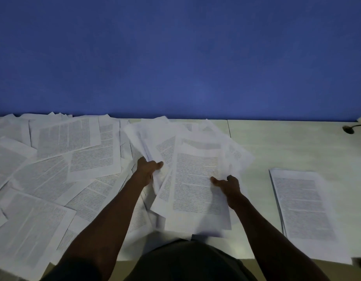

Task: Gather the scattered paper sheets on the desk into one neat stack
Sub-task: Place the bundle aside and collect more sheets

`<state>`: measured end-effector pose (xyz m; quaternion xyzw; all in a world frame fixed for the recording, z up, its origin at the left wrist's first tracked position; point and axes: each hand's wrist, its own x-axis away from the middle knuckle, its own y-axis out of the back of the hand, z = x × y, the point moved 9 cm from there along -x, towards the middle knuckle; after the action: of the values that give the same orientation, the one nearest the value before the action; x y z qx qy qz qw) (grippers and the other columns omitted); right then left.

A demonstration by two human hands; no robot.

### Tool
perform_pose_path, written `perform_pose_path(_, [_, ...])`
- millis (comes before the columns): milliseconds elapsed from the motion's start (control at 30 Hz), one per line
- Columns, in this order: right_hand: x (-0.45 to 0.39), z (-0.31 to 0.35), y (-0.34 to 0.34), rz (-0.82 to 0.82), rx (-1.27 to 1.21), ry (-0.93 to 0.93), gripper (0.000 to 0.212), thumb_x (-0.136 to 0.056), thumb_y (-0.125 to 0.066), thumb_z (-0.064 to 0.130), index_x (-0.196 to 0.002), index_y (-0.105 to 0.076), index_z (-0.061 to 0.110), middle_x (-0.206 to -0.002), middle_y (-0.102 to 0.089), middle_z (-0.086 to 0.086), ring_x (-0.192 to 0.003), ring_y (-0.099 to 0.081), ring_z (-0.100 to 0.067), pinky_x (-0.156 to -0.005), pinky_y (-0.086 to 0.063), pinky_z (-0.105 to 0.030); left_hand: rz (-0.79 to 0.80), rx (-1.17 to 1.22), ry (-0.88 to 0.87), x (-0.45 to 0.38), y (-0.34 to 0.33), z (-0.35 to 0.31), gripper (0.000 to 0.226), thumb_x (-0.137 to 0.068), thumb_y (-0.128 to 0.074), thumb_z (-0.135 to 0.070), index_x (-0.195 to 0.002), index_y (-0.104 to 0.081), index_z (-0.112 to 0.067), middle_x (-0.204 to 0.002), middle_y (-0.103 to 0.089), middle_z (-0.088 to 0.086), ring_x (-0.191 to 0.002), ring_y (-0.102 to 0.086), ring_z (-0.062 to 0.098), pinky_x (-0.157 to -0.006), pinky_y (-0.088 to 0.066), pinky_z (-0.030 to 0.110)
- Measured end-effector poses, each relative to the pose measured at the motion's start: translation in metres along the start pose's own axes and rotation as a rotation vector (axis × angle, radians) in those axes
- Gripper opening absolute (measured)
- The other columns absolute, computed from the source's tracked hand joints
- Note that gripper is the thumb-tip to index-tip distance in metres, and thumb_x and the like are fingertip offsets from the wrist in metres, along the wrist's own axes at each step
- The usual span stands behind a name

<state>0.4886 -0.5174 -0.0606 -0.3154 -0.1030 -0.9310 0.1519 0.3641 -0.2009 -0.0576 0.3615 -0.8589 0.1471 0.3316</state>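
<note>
Scattered printed sheets (53,169) left, neat stack (305,209) right

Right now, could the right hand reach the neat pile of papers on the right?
Probably yes. The neat stack lies just right of the right hand with bare desk between, but that hand grips a loose bundle that it must first set down.

White paper sheets (53,175) with grey printed text, pale cream desk (287,142), blue wall (175,57)
</note>
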Motion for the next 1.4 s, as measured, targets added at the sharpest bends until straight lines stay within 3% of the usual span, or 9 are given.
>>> perform_pose_path(200, [-0.016, -0.02, 0.011, -0.215, 0.079, 0.037, 0.075, -0.057, -0.093, 0.037, -0.121, -0.067, 0.011, -0.117, -0.074, -0.006, -0.106, -0.071, -0.03, -0.098, -0.059, -0.051, -0.098, -0.297, -0.077, -0.009, 0.028, -0.016, 0.065, -0.073, -0.09, -0.007, -0.129, -0.06, 0.008, -0.128, -0.064, 0.012, -0.117, -0.062, 0.031, -0.102, -0.051, 0.044])
perform_pose_path(333, [0.004, -0.004, 0.0, -0.242, 0.004, 0.001, 0.058, -0.068, -0.095, 0.011, -0.116, -0.063, 0.007, -0.109, -0.071, -0.005, -0.101, -0.069, -0.029, -0.095, -0.058, -0.046, -0.234, -0.365, -0.137, -0.005, 0.041, -0.015, 0.075, -0.067, -0.095, -0.027, -0.126, -0.061, 0.004, -0.122, -0.067, 0.015, -0.114, -0.064, 0.034, -0.094, -0.053, 0.039])
perform_pose_path(500, [-0.002, -0.013, 0.004, -0.283, 0.075, -0.022, 0.076, -0.057, -0.096, 0.026, -0.119, -0.056, 0.01, -0.12, -0.065, -0.009, -0.11, -0.064, -0.033, -0.1, -0.057, -0.051, 0.054, -0.639, -0.044, -0.013, 0.026, 0.008, 0.099, -0.046, -0.097, -0.042, -0.129, -0.06, -0.004, -0.126, -0.067, 0.012, -0.117, -0.062, 0.032, -0.102, -0.052, 0.046])
perform_pose_path(667, [0.002, -0.01, 0.019, -0.377, 0.09, -0.074, 0.086, -0.072, -0.094, 0.019, -0.142, -0.044, 0.013, -0.129, -0.054, -0.006, -0.117, -0.057, -0.03, -0.106, -0.052, -0.052, -0.234, -0.38, -0.114, -0.01, 0.058, -0.01, 0.077, -0.057, -0.098, -0.044, -0.117, -0.066, -0.01, -0.111, -0.069, 0.001, -0.1, -0.065, 0.022, -0.091, -0.056, 0.039])
perform_pose_path(800, [0.001, -0.019, 0.013, -0.347, 0.131, -0.171, 0.08, -0.068, -0.096, 0.02, -0.127, -0.044, 0.009, -0.123, -0.057, -0.013, -0.117, -0.059, -0.039, -0.1, -0.054, -0.057, -0.226, -0.222, -0.172, -0.013, 0.052, 0.0, 0.043, -0.08, -0.083, -0.005, -0.119, -0.064, -0.008, -0.118, -0.068, 0.014, -0.104, -0.066, 0.03, -0.092, -0.057, 0.043])
perform_pose_path(900, [0.007, -0.024, 0.012, -0.403, 0.103, -0.213, 0.071, -0.071, -0.094, 0.017, -0.12, -0.044, 0.005, -0.13, -0.058, -0.021, -0.12, -0.059, -0.042, -0.104, -0.053, -0.053, -0.366, -0.296, -0.188, -0.008, 0.06, 0.003, 0.025, -0.081, -0.083, -0.014, -0.097, -0.066, -0.005, -0.104, -0.072, 0.014, -0.095, -0.068, 0.031, -0.084, -0.057, 0.04])
perform_pose_path(1100, [0.039, -0.029, -0.001, -0.503, 0.218, -0.224, 0.127, -0.083, -0.086, 0.044, -0.158, 0.002, -0.008, -0.15, -0.048, -0.028, -0.136, -0.051, -0.048, -0.114, -0.042, -0.053, -0.53, -0.525, -0.148, 0.01, 0.057, 0.008, 0.077, -0.075, -0.088, -0.038, -0.128, -0.049, 0.004, -0.121, -0.063, 0.027, -0.11, -0.063, 0.044, -0.087, -0.053, 0.048])
perform_pose_path(1233, [0.047, -0.03, -0.015, -0.433, 0.288, -0.259, 0.1, -0.084, -0.086, 0.041, -0.15, -0.026, -0.004, -0.144, -0.055, -0.022, -0.131, -0.056, -0.043, -0.109, -0.047, -0.048, -0.624, -1.15, -0.217, 0.029, 0.039, -0.008, 0.092, -0.066, -0.085, -0.059, -0.131, -0.048, -0.005, -0.122, -0.055, 0.022, -0.109, -0.056, 0.036, -0.083, -0.05, 0.044])
perform_pose_path(1400, [0.036, -0.034, -0.045, -0.24, 0.233, -0.152, 0.069, -0.078, -0.089, 0.027, -0.135, -0.059, 0.004, -0.135, -0.065, -0.013, -0.124, -0.061, -0.036, -0.106, -0.052, -0.043, -0.326, -0.839, -0.152, 0.005, 0.012, 0.01, 0.089, -0.075, -0.075, -0.067, -0.129, -0.046, -0.002, -0.128, -0.058, 0.02, -0.117, -0.06, 0.036, -0.096, -0.053, 0.046])
